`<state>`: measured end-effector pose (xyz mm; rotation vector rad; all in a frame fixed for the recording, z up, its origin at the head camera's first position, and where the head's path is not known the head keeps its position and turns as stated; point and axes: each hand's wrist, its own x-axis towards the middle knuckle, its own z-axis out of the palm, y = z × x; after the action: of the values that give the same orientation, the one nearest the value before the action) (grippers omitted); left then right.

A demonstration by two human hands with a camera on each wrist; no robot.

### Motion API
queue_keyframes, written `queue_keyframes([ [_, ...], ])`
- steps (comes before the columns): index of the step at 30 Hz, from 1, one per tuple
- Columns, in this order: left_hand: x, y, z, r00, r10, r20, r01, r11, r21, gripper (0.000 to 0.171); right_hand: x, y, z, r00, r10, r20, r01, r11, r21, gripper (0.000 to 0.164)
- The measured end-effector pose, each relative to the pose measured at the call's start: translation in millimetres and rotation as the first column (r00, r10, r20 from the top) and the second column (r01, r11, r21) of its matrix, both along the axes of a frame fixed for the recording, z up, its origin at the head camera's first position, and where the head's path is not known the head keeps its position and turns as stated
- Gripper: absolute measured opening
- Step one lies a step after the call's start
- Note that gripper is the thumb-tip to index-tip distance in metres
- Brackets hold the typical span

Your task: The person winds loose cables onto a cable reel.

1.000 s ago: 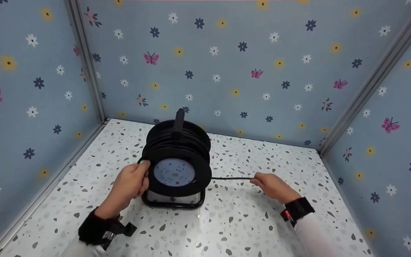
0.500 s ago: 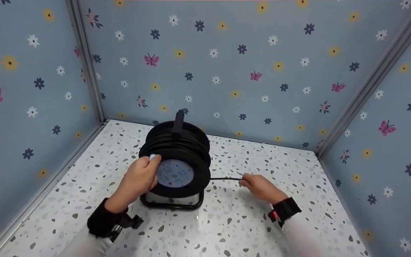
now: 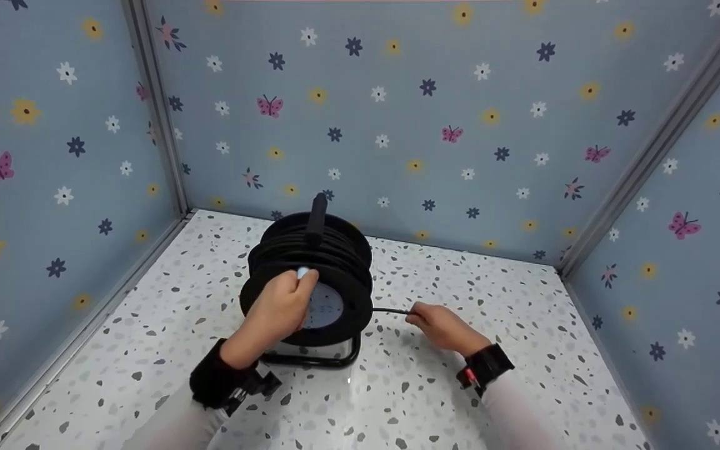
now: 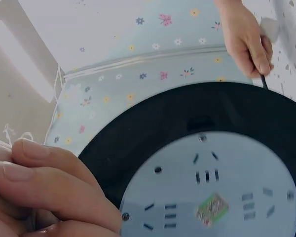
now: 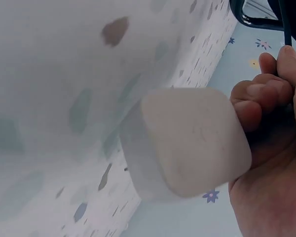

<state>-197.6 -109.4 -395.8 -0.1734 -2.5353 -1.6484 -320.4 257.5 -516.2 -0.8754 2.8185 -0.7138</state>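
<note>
A black cable reel (image 3: 350, 322) with a round pale blue socket panel (image 4: 222, 173) stands on its tube frame in the head view. My left hand (image 3: 282, 306) grips a small pale knob (image 3: 303, 272) near the top of the reel's front disc; most of the knob is hidden by the fingers. To the right, my right hand (image 3: 444, 325) pinches the black cable (image 3: 390, 310), which runs sideways into the reel. In the right wrist view a white rounded block (image 5: 192, 143) shows beside that hand's curled fingers.
The reel's black carrying handle (image 3: 316, 219) rises at the back. Underneath is a white speckled surface (image 3: 410, 394). Blue flower-patterned walls (image 3: 385, 112) enclose it behind and on both sides, with grey metal strips (image 3: 157, 106) at the corners.
My left hand has moved from the disc's left edge up and right to its top, with the knob. My right hand has come left towards the reel, and the visible cable between is shorter.
</note>
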Motion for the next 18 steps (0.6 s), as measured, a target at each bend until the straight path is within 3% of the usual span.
queue_keyframes([
  [5,-1.0,16.6,-1.9,1.000,-0.009,-0.022,0.008,1.000,-0.008,0.052,0.7,-12.7,0.1,0.999,0.040,-0.020,-0.041,0.998,-0.038,0.015],
  [12,-3.4,38.1,-7.9,0.997,-0.074,0.017,0.072,0.993,0.089,0.050,0.2,-26.2,-1.3,0.996,0.070,-0.047,-0.072,0.997,-0.041,0.017],
  [18,-6.8,50.8,-16.6,0.999,-0.053,-0.007,0.053,0.998,0.016,0.047,-1.1,-29.0,-4.6,0.996,0.056,-0.074,-0.058,0.998,-0.022,0.015],
])
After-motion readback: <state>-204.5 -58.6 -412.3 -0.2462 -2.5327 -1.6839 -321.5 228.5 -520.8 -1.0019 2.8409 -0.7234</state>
